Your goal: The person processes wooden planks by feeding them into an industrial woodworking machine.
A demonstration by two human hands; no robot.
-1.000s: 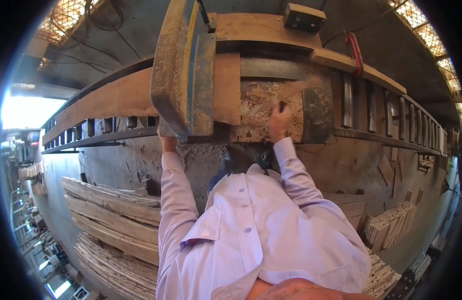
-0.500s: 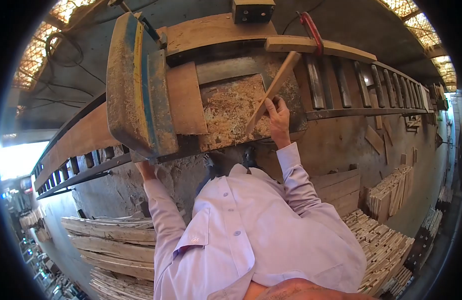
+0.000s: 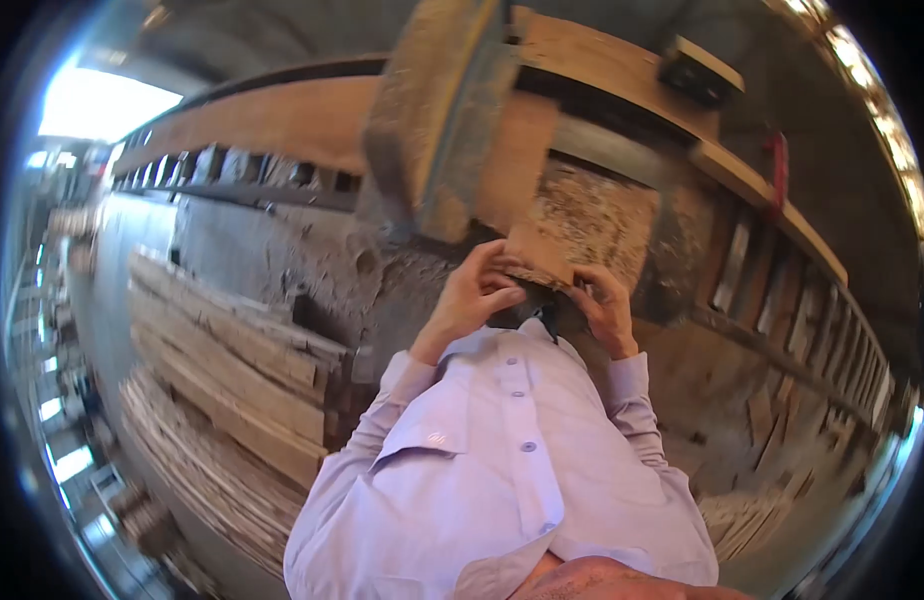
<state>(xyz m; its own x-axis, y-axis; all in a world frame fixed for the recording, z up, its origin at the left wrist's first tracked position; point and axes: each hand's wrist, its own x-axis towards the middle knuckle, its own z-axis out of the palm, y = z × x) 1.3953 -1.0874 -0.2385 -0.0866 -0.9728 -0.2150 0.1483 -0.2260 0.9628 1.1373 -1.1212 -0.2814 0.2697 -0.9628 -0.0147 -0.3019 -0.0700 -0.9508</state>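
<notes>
A short wooden piece (image 3: 539, 256) is in front of my body, at the near edge of the sawdust-covered machine bed (image 3: 594, 215). My right hand (image 3: 602, 300) pinches its right end between thumb and fingers. At its left end is my left hand (image 3: 474, 298), thumb and fingers apart, with the fingertips near or against the wood; contact is hard to make out. The dusty machine housing (image 3: 432, 120) rises just beyond my left hand. A flat brown board (image 3: 520, 155) lies beside the housing.
Roller tracks (image 3: 782, 270) extend to the right and left of the machine. A red clamp (image 3: 779, 172) holds a wooden fence at the right. Long planks (image 3: 222, 365) are stacked on the floor at the lower left. A dark block (image 3: 700, 72) sits on the far board.
The view has swung left. My left hand has come out from beside the housing to the wood. The piece in my right hand has moved close to my body and now shows a broader face.
</notes>
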